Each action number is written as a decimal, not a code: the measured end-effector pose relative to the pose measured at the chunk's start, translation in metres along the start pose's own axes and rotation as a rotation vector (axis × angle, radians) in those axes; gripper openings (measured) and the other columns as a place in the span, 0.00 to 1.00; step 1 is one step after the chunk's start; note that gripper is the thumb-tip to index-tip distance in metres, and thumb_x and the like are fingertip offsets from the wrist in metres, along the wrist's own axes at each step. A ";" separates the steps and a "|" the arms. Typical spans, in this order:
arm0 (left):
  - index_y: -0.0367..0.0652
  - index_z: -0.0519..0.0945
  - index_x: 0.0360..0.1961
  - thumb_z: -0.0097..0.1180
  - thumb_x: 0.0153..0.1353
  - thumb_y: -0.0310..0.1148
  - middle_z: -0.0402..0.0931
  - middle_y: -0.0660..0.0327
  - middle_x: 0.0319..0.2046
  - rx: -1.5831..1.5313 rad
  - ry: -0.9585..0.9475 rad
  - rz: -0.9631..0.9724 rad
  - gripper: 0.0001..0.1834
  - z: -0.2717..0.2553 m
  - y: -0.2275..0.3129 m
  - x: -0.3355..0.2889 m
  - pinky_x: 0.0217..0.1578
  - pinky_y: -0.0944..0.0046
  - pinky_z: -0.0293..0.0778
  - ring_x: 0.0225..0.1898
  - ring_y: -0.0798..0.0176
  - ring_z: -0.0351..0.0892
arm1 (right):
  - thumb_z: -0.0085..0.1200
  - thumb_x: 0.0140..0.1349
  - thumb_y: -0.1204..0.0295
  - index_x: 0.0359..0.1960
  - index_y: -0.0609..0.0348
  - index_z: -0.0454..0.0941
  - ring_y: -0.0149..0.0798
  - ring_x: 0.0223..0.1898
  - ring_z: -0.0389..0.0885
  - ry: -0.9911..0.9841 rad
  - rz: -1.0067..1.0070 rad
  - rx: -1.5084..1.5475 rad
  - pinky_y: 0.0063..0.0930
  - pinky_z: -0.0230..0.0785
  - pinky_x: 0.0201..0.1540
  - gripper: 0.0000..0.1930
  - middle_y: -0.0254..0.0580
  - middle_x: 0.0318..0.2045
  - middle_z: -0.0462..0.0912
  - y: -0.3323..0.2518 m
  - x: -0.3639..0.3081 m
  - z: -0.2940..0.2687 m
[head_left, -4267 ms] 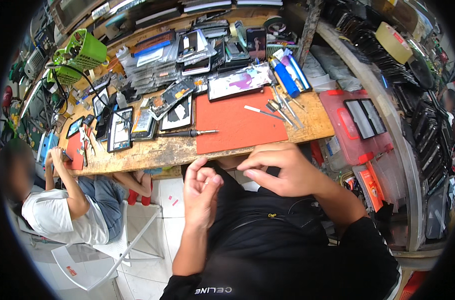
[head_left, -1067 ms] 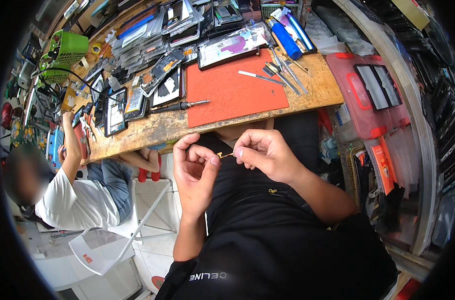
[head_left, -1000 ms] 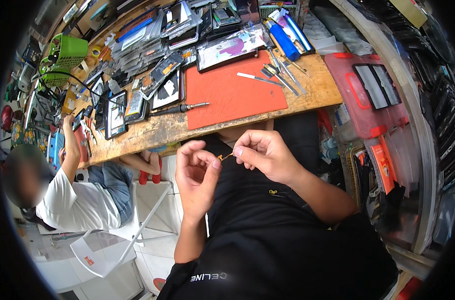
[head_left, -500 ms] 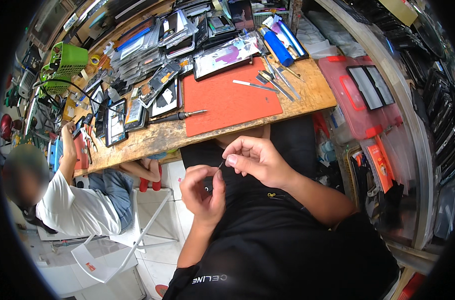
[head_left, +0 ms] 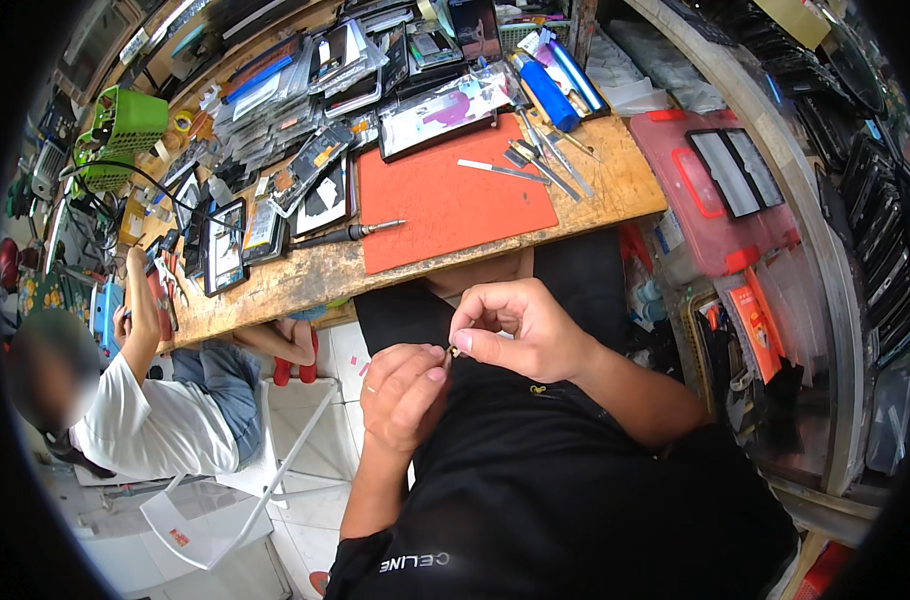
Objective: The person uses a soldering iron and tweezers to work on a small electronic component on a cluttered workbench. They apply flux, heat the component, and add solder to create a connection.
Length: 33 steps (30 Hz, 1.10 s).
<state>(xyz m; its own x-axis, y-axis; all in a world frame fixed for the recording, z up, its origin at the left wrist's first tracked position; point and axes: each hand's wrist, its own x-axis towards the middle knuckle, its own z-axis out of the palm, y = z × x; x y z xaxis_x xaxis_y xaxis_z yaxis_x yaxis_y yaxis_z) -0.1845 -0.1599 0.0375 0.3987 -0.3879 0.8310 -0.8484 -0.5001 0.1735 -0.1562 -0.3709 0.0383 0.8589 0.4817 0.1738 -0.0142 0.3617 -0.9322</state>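
Over my lap, in front of the bench edge, both hands meet at a tiny dark part with a goldish glint (head_left: 455, 352); its kind is too small to make out. My right hand (head_left: 523, 328) pinches it between thumb and index finger, the other fingers curled. Bent together, the fingers of my left hand (head_left: 403, 393) come up to the part from the other side, a ring on one of them. Below my right wrist, a small yellow looped thing (head_left: 538, 390) lies against the black clothing.
The wooden bench (head_left: 315, 290) bears an orange-red mat (head_left: 445, 210), a soldering iron (head_left: 350, 233), tweezers and blades (head_left: 555, 160), a blue cylinder (head_left: 547, 95) and stacked device parts (head_left: 275, 120). A co-worker (head_left: 165, 400) sits left beside a white folding chair (head_left: 205, 520). A red-trimmed clear case (head_left: 675, 240) stands right.
The fingers of my left hand have come together and turned, its back now showing more. The right hand keeps its pinch, moving slightly. The co-worker's hand has shifted a little.
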 end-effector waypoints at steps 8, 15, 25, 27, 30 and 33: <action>0.38 0.71 0.61 0.65 0.64 0.17 0.78 0.57 0.43 -0.498 0.223 -0.703 0.25 0.012 0.024 -0.001 0.50 0.62 0.76 0.45 0.63 0.79 | 0.63 0.74 0.75 0.45 0.66 0.86 0.22 0.40 0.82 0.050 0.020 -0.092 0.23 0.76 0.45 0.06 0.33 0.37 0.87 0.001 -0.001 0.003; 0.39 0.69 0.63 0.62 0.68 0.14 0.78 0.60 0.42 -0.763 0.204 -0.850 0.25 0.007 0.023 0.004 0.50 0.66 0.75 0.44 0.68 0.78 | 0.64 0.74 0.72 0.45 0.63 0.86 0.19 0.35 0.80 0.076 -0.059 -0.162 0.20 0.73 0.38 0.07 0.30 0.35 0.87 0.004 -0.002 0.007; 0.40 0.70 0.62 0.62 0.69 0.17 0.79 0.63 0.41 -0.888 0.214 -1.008 0.24 0.011 0.018 0.000 0.46 0.71 0.73 0.41 0.73 0.75 | 0.63 0.73 0.76 0.43 0.62 0.82 0.20 0.37 0.80 0.045 0.056 -0.091 0.20 0.73 0.43 0.03 0.30 0.36 0.85 0.013 0.003 0.004; 0.40 0.70 0.63 0.63 0.69 0.18 0.78 0.64 0.41 -0.837 0.182 -0.984 0.23 0.013 0.018 -0.001 0.47 0.71 0.73 0.42 0.73 0.75 | 0.64 0.74 0.74 0.41 0.61 0.82 0.18 0.35 0.79 0.080 0.015 -0.081 0.19 0.73 0.39 0.04 0.27 0.33 0.84 0.016 0.004 0.007; 0.39 0.71 0.64 0.64 0.70 0.19 0.77 0.65 0.41 -0.784 0.142 -0.943 0.24 0.017 0.017 -0.002 0.48 0.71 0.73 0.43 0.74 0.75 | 0.66 0.74 0.72 0.43 0.61 0.83 0.19 0.37 0.80 0.090 0.040 -0.113 0.19 0.74 0.40 0.06 0.28 0.35 0.86 0.018 0.003 0.006; 0.39 0.70 0.65 0.64 0.70 0.19 0.77 0.65 0.41 -0.773 0.137 -0.954 0.25 0.019 0.018 -0.004 0.48 0.72 0.72 0.42 0.74 0.75 | 0.67 0.74 0.70 0.44 0.61 0.84 0.19 0.38 0.80 0.059 0.041 -0.063 0.19 0.74 0.41 0.07 0.29 0.36 0.86 0.024 0.003 0.004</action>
<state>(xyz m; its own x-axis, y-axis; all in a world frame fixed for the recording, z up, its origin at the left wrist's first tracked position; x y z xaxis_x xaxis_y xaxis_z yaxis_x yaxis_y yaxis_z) -0.1948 -0.1823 0.0273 0.9704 -0.0113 0.2414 -0.2401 0.0682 0.9684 -0.1559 -0.3574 0.0180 0.8871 0.4464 0.1175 -0.0196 0.2909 -0.9566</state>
